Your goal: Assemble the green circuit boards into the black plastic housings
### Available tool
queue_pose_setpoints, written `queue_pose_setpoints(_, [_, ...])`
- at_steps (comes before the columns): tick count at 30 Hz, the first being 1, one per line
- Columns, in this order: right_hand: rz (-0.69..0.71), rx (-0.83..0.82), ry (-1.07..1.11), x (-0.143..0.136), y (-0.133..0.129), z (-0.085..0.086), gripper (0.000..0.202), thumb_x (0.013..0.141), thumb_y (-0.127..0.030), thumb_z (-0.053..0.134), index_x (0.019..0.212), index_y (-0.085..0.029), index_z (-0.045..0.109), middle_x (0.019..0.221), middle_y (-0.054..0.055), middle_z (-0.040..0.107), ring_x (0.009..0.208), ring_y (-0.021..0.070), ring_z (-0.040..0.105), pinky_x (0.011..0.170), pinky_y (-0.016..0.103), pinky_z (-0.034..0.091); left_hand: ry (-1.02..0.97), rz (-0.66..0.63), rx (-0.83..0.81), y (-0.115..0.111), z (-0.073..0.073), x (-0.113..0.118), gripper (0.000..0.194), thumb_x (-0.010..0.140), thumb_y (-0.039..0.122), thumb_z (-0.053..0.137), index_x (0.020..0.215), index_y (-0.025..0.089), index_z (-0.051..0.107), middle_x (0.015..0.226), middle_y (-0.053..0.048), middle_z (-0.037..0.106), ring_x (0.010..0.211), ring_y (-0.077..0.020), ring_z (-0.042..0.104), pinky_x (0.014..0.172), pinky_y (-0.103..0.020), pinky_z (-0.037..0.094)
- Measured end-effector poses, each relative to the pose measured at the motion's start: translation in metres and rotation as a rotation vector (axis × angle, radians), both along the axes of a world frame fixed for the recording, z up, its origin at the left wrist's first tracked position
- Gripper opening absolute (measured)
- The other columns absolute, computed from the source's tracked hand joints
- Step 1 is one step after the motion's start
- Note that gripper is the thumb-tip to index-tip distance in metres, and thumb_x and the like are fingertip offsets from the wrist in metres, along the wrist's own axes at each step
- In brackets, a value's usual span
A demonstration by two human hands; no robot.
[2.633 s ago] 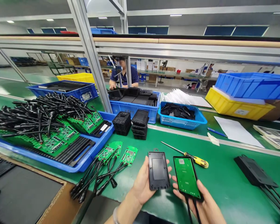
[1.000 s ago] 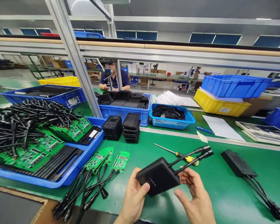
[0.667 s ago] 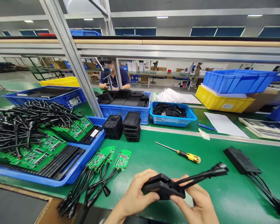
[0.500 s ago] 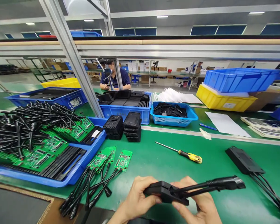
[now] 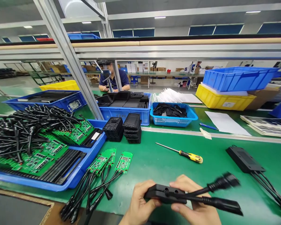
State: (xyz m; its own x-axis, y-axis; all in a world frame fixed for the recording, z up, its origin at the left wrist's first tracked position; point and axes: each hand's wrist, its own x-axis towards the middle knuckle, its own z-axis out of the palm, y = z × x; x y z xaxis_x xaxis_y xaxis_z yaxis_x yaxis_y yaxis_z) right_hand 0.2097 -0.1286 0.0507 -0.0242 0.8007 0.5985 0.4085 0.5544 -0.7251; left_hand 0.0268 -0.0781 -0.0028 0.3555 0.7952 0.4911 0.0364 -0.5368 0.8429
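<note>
Two hands hold a black case (image 5: pixel 158 193) above the bench (image 5: pixel 145 159), by its near edge.
The left hand (image 5: pixel 141 201) has its grip closed on one side of the case, the right hand (image 5: pixel 196 204) on the other, thumbs nearest; two cables (image 5: pixel 221 203) jut rightward. Loose circuit boards (image 5: pixel 124 162) lie left, their leads reaching the near edge; beyond are a second case (image 5: pixel 245 159), right, a screwdriver (image 5: pixel 191 156), then stacked housings (image 5: pixel 132 128) before a blue bin (image 5: pixel 126 114).

single head-worn view, facing forward and down, close over a green workbench (image 5: pixel 145 161)
</note>
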Motion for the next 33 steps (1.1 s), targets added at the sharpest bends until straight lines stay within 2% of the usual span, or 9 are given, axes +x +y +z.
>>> queue_pose_setpoints(3, [-0.01, -0.047, 0.023, 0.002, -0.005, -0.004, 0.024, 0.083, -0.036, 0.071, 0.107, -0.032, 0.07, 0.071, -0.002, 0.062, 0.063, 0.0143, 0.059, 0.057, 0.024, 0.05, 0.001, -0.113, -0.055, 0.004, 0.001, 0.0, 0.039, 0.084, 0.056, 0.062, 0.087, 0.018, 0.07, 0.075, -0.003, 0.072, 0.066, -0.0157, 0.065, 0.065, -0.022, 0.044])
queue_pose_setpoints(7, [-0.004, -0.014, -0.014, 0.002, -0.006, -0.005, 0.027, 0.083, -0.026, 0.072, 0.109, -0.031, 0.068, 0.073, -0.001, 0.064, 0.065, 0.014, 0.06, 0.057, 0.023, 0.049, 0.009, -0.154, -0.092, 0.007, 0.002, 0.003, 0.033, 0.083, 0.05, 0.067, 0.09, 0.018, 0.071, 0.08, -0.004, 0.074, 0.071, -0.0167, 0.067, 0.068, -0.022, 0.045])
queue_pose_setpoints(14, [0.056, 0.068, 0.025, 0.002, -0.003, 0.005, 0.025, 0.091, -0.033, 0.061, 0.115, -0.029, 0.066, 0.093, 0.005, 0.065, 0.085, 0.0192, 0.061, 0.07, 0.03, 0.054, -0.026, -0.1, -0.094, 0.004, -0.005, 0.006, 0.035, 0.082, 0.052, 0.066, 0.082, 0.017, 0.07, 0.072, -0.003, 0.071, 0.064, -0.0154, 0.063, 0.063, -0.022, 0.043])
queue_pose_setpoints(19, [-0.087, 0.136, -0.001, -0.001, -0.006, 0.004, 0.01, 0.087, -0.021, 0.066, 0.093, -0.027, 0.071, 0.075, 0.001, 0.061, 0.075, 0.0178, 0.054, 0.066, 0.03, 0.048, -0.08, -0.142, -0.091, 0.002, -0.006, 0.009, 0.032, 0.084, 0.05, 0.065, 0.089, 0.018, 0.07, 0.076, -0.005, 0.073, 0.066, -0.0162, 0.066, 0.063, -0.022, 0.046])
queue_pose_setpoints(24, [-0.216, 0.215, 0.018, -0.009, -0.006, 0.002, 0.009, 0.084, -0.019, 0.069, 0.089, -0.026, 0.072, 0.071, 0.001, 0.06, 0.071, 0.0177, 0.052, 0.065, 0.03, 0.047, -0.173, -0.105, -0.016, -0.002, -0.005, 0.014, 0.02, 0.086, 0.037, 0.066, 0.097, 0.021, 0.068, 0.084, -0.004, 0.075, 0.072, -0.0166, 0.069, 0.067, -0.022, 0.049])
queue_pose_setpoints(26, [-0.199, 0.202, 0.039, -0.011, -0.005, 0.003, 0.003, 0.086, -0.025, 0.069, 0.087, -0.027, 0.071, 0.073, 0.001, 0.062, 0.072, 0.0175, 0.056, 0.065, 0.029, 0.049, -0.173, -0.092, -0.013, -0.003, -0.004, 0.014, 0.022, 0.086, 0.039, 0.065, 0.095, 0.02, 0.069, 0.082, -0.005, 0.075, 0.071, -0.0171, 0.068, 0.066, -0.023, 0.05])
queue_pose_setpoints(29, [-0.122, 0.064, 0.023, -0.008, -0.003, 0.005, 0.027, 0.082, -0.042, 0.072, 0.104, -0.027, 0.069, 0.09, 0.004, 0.067, 0.082, 0.0196, 0.064, 0.07, 0.028, 0.054, -0.157, -0.06, -0.031, -0.002, -0.004, 0.011, 0.028, 0.086, 0.045, 0.064, 0.089, 0.018, 0.069, 0.076, -0.004, 0.073, 0.067, -0.0169, 0.066, 0.063, -0.023, 0.048])
queue_pose_setpoints(31, [-0.075, -0.006, -0.001, -0.005, -0.004, 0.003, 0.032, 0.08, -0.039, 0.074, 0.108, -0.026, 0.067, 0.089, 0.003, 0.068, 0.078, 0.0189, 0.066, 0.067, 0.026, 0.054, -0.164, -0.08, -0.043, 0.001, -0.005, 0.01, 0.027, 0.085, 0.045, 0.066, 0.09, 0.018, 0.069, 0.076, -0.004, 0.073, 0.067, -0.0166, 0.067, 0.064, -0.023, 0.049])
queue_pose_setpoints(33, [-0.035, -0.013, 0.008, -0.001, -0.004, 0.0, 0.021, 0.081, -0.029, 0.074, 0.101, -0.026, 0.068, 0.077, 0.0, 0.066, 0.068, 0.0167, 0.063, 0.061, 0.025, 0.052, -0.183, -0.146, -0.046, 0.004, -0.006, 0.01, 0.023, 0.085, 0.041, 0.066, 0.093, 0.02, 0.068, 0.081, -0.004, 0.074, 0.072, -0.0171, 0.069, 0.067, -0.024, 0.05])
